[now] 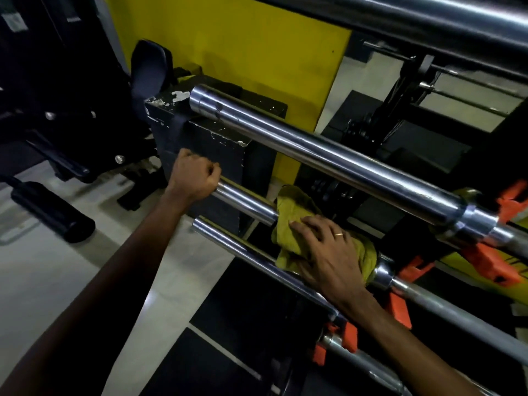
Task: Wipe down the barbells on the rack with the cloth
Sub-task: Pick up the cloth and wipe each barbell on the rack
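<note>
Several chrome barbells lie one above another on a rack with orange holders (491, 261). My left hand (194, 175) grips the free end of the middle barbell's sleeve (245, 202). Further right on the same sleeve, my right hand (328, 252) presses a crumpled yellow-green cloth (294, 215) that is wrapped round the bar, next to its collar (384, 274). The fingers of that hand are spread over the cloth. A thicker barbell (328, 155) runs above, and a thinner one (245, 252) runs just below my right wrist.
A chipped black post (205, 138) stands behind the bar ends. Black gym machines with a padded roller (54, 218) stand on the left on a pale floor. A yellow wall (243, 47) is behind. Another bar (428, 21) crosses the top.
</note>
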